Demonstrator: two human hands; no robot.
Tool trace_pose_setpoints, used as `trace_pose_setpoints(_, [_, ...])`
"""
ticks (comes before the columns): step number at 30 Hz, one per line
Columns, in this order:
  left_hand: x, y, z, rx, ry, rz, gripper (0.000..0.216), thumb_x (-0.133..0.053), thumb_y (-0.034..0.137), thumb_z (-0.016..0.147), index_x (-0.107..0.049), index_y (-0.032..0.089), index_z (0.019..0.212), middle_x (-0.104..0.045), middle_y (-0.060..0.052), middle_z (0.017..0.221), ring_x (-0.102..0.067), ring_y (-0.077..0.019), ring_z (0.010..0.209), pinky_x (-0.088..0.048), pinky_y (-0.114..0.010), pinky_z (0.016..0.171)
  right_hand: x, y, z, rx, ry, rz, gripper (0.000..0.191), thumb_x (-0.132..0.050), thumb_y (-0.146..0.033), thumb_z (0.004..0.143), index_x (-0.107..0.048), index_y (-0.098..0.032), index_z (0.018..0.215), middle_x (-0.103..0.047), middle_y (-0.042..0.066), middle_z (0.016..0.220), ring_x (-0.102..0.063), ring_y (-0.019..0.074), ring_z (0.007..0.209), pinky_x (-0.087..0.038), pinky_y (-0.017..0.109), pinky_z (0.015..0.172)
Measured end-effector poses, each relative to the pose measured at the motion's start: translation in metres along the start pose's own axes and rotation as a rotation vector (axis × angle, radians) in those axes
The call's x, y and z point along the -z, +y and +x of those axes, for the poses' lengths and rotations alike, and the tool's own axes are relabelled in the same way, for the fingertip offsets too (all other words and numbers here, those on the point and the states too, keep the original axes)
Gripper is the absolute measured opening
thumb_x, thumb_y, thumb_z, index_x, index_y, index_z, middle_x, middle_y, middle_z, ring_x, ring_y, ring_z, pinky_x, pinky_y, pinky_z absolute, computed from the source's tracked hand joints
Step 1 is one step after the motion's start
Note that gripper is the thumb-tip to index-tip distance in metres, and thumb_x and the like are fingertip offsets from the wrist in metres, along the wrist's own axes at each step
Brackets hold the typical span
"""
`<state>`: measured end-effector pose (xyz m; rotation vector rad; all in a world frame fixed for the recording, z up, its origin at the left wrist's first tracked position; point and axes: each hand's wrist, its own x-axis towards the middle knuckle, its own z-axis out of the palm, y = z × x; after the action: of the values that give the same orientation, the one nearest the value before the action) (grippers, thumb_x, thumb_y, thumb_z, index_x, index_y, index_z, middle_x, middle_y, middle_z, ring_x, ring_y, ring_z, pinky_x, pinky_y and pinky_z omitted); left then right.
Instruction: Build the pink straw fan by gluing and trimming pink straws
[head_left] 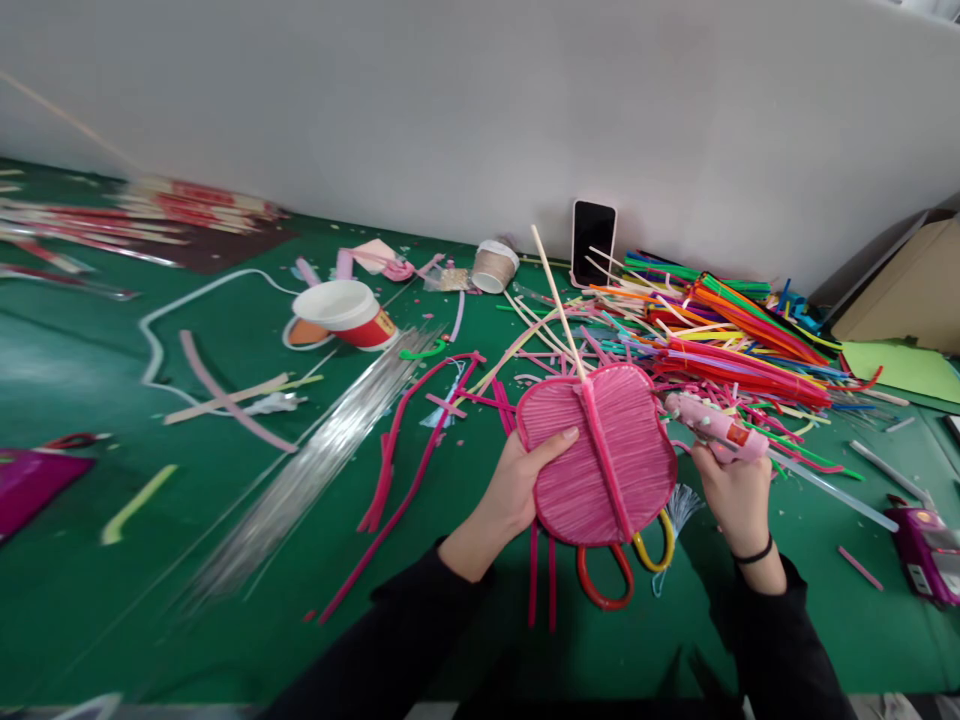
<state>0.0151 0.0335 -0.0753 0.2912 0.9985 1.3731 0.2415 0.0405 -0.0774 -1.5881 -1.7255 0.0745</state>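
My left hand [517, 490] grips the left edge of a pink woven fan [600, 455], thumb on its face. A pale wooden stick [556, 300] runs up from the fan's pink centre rib. My right hand [731, 495], with a black band on the wrist, is closed round a pink glue gun [712, 425] whose nozzle points left at the fan's right edge. Under the fan lie red and yellow loop handles [622, 570] and pink strips on the green table [300, 600].
A heap of coloured plastic strips [735, 340] lies behind the fan. A tipped paper cup [345, 312], a small cup [493, 266], a phone [593, 242] against the wall, a bundle of clear rods [322, 460], cardboard [907, 290] and a purple object [930, 550] surround the work.
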Motion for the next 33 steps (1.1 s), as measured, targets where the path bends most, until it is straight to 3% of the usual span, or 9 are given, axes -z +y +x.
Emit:
trace_pose_setpoints(4, [0.000,0.000,0.001,0.001,0.006,-0.008,0.042,-0.092,0.018,0.050,-0.073,0.015,0.087,-0.078,-0.003,0.080,-0.074,-0.0207,0.071,-0.062,-0.029,0.068,0.000,-0.003,0.000,-0.051,-0.022,0.060,0.023,-0.053,-0.034,0.078,-0.061,-0.021,0.062,-0.063,0.001,0.058,-0.057,0.0155,0.051,-0.041,0.026,0.053])
trace_pose_setpoints(17, [0.000,0.003,0.002,-0.009,0.010,-0.037,0.043,-0.092,0.016,0.050,-0.074,0.016,0.089,-0.078,-0.002,0.082,-0.074,-0.0196,0.074,-0.062,-0.028,0.069,0.007,-0.012,0.006,-0.070,-0.015,0.064,0.027,-0.052,-0.037,0.072,-0.048,-0.024,0.048,-0.051,-0.002,0.042,-0.048,0.0149,0.042,-0.033,0.026,0.045])
trace_pose_setpoints(21, [0.000,0.004,0.003,-0.016,0.019,-0.022,0.044,-0.092,0.016,0.051,-0.074,0.016,0.091,-0.078,-0.002,0.084,-0.074,-0.0202,0.076,-0.061,-0.028,0.070,0.006,-0.013,0.005,-0.076,-0.001,0.057,0.031,-0.051,-0.034,0.073,-0.042,-0.025,0.045,-0.046,-0.003,0.039,-0.045,0.0139,0.039,-0.038,0.026,0.047])
trace_pose_setpoints(33, [0.000,0.005,0.002,-0.027,0.042,0.033,0.046,-0.090,0.020,0.051,-0.072,0.016,0.093,-0.078,-0.003,0.085,-0.073,-0.0234,0.078,-0.060,-0.034,0.074,0.005,-0.013,0.005,-0.107,0.001,0.073,0.028,-0.053,-0.036,0.070,-0.045,-0.026,0.045,-0.049,-0.002,0.040,-0.052,0.0171,0.044,-0.045,0.027,0.052])
